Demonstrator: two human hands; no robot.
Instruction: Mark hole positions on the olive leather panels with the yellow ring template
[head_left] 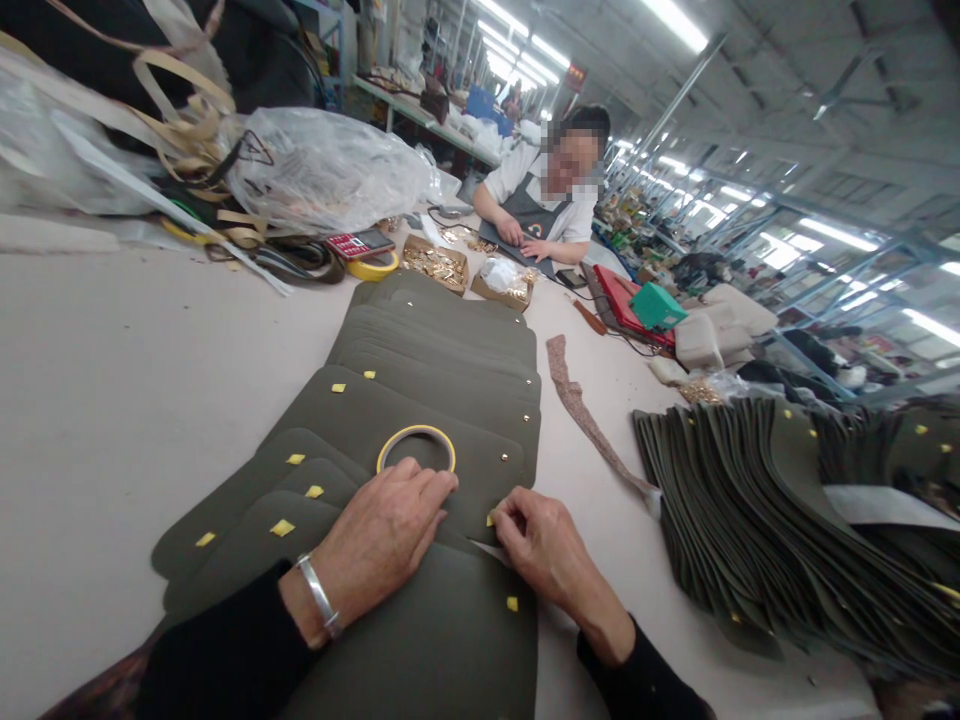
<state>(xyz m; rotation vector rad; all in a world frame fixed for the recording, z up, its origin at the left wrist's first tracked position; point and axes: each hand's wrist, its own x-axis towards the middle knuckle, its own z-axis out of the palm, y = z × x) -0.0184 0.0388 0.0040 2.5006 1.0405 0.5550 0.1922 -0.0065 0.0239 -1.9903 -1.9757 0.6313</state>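
Note:
Overlapping dark olive panels (442, 375) with rounded corners lie fanned out before me, several bearing small yellow tape squares (283, 528). My left hand (386, 525) rests over them, its curled fingers holding the near edge of a roll of yellow tape (416, 431). The fingertips are partly hidden behind the hand. Farther right, my right hand (544, 545) pinches a small piece of yellow tape (490, 518) at the right edge of a panel. Just below it another yellow tape square (512, 604) is stuck on the nearest panel. Small metal fittings (505, 457) show along the panels' right side.
Olive panels stand stacked in a curved row (720, 500) at right. A brown strip (581, 405) lies between. Boxes of gold-coloured metal parts (435, 265), a calculator (360, 243) and plastic bags (330, 165) sit beyond. Across the table a person (540, 200) works on a dark piece.

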